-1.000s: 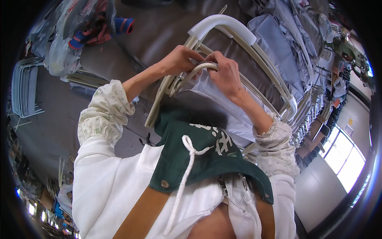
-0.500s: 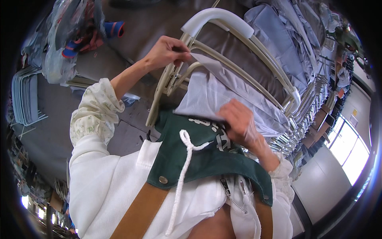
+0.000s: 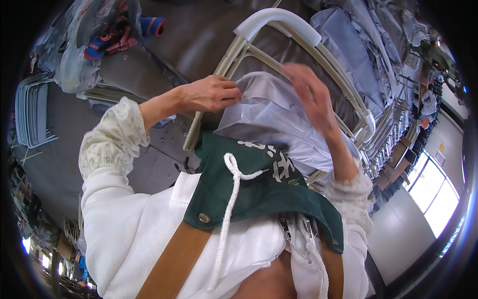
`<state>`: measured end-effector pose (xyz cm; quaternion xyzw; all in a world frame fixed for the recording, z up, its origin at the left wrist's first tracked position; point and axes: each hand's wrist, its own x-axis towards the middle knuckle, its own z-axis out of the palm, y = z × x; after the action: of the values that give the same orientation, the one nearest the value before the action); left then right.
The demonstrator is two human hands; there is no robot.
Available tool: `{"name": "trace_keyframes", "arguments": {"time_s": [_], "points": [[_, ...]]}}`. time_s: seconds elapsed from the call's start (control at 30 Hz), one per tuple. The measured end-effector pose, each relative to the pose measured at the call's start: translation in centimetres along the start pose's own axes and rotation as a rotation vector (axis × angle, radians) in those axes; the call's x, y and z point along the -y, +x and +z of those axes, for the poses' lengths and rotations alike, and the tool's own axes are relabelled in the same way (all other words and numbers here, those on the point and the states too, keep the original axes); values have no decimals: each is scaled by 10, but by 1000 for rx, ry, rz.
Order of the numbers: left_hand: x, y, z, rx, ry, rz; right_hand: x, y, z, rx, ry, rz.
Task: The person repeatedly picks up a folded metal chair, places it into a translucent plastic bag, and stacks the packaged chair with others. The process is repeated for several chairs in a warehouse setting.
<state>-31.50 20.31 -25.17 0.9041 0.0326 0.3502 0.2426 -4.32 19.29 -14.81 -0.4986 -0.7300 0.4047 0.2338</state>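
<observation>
Rising off the grey fabric (image 3: 271, 112), the right hand (image 3: 312, 97) is hovering blurred and loosely open; the left hand (image 3: 215, 93) is pinching the fabric's upper corner, apparently steadying it against the beige frame (image 3: 279, 17).

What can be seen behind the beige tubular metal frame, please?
Through the beige tubular metal frame, creased dark brown sheeting shows in the upper opening. Lower down, the pale thin cover and the blurred right hand block the view, so whatever lies behind them is hidden.
</observation>
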Motion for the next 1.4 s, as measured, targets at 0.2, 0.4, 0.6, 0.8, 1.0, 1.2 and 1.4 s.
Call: {"name": "trace_keyframes", "arguments": {"time_s": [0.2, 0.4, 0.6, 0.8, 1.0, 1.2, 1.4], "points": [[8, -5, -23, -21, -416, -532, -34, 45, 33, 600, 176, 327], [1, 21, 57, -280, -653, -1098, -31, -4, 37, 124, -311, 67], [17, -7, 81, -465, -259, -1021, -151, -243, -113, -158, -651, 126], [43, 0, 76, -627, -963, -1322, -289, -397, -209, 19, -931, 427], [-29, 129, 28, -122, -347, -853, -264, -368, -215, -149, -782, 61], [-36, 214, 227, 107, 708, -351, -349, -268, -253, -123, -1048, 2], [29, 186, 294, -355, 754, -552, -401, -210, -260, 109, -983, 244]]}}
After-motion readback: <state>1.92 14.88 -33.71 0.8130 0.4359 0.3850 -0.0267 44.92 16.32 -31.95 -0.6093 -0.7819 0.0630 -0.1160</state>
